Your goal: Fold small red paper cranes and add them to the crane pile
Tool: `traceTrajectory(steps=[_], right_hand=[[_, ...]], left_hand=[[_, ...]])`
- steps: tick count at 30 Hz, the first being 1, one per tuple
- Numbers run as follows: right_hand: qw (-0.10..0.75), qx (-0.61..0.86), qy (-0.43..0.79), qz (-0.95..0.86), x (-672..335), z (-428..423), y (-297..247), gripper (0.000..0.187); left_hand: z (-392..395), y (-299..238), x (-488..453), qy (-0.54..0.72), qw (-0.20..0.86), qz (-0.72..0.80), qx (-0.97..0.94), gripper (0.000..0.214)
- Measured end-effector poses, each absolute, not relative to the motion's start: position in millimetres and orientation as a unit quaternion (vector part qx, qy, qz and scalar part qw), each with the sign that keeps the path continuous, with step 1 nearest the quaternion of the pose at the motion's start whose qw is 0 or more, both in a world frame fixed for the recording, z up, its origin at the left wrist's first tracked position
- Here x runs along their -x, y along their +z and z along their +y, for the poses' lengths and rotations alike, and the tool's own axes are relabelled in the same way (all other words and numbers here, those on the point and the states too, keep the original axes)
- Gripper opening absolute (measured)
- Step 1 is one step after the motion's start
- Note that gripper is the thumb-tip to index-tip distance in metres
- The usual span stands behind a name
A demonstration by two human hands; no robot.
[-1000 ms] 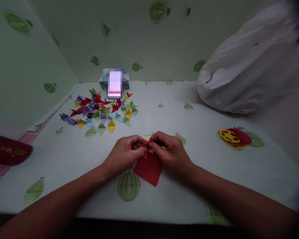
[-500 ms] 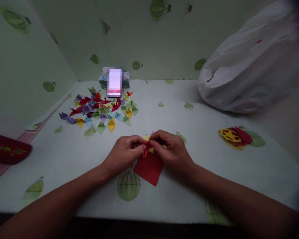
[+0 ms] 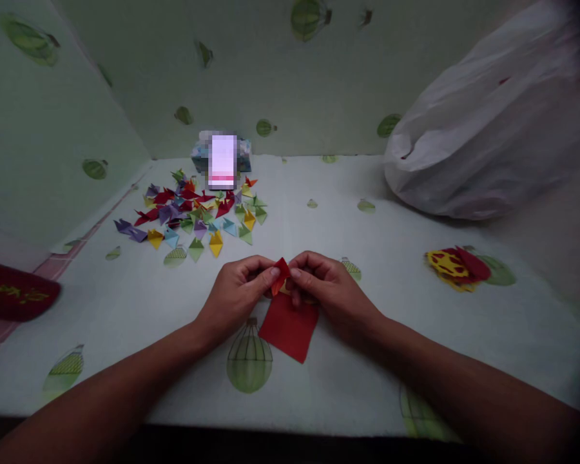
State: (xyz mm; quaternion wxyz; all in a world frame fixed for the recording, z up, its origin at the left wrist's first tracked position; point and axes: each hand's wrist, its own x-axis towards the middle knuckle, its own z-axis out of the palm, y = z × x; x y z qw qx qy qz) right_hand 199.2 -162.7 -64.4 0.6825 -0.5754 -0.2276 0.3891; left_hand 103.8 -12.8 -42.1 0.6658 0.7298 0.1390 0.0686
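Note:
A small folded piece of red paper (image 3: pixel 281 270) is held up between my two hands. The thumb and fingers of my left hand (image 3: pixel 245 287) pinch its left side. At its right edge, the curled fingertips of my right hand (image 3: pixel 327 283) close on the paper; part of the fold is hidden by the fingers. Just below lies a flat red paper square (image 3: pixel 291 330), turned at an angle on the patterned tablecloth (image 3: pixel 193 386). A bit of yellow paper shows behind the fingers, mostly covered.
Many colourful folded paper pieces (image 3: pixel 200 229) lie heaped at the back left. A lit phone (image 3: pixel 223 161) leans on a box behind them. A white plastic bag (image 3: pixel 464 161) stands at the right, with red and yellow cut-outs (image 3: pixel 452 264) before it. A dark red object (image 3: pixel 17 290) lies far left.
The folded red paper has turned more upright, and its tip now shows above my left thumb. My right fingers have shifted slightly, uncovering more of it. The red square stays in place.

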Motion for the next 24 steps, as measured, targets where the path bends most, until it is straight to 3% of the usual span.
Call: traceTrajectory(steps=[24], right_hand=[[0.706, 0.517, 0.431, -0.222, -200.8, -161.6, -69.0, 0.019]], left_hand=[[-15.6, -45.7, -102.2, 0.093, 0.634, 0.135, -0.756, 0.016]])
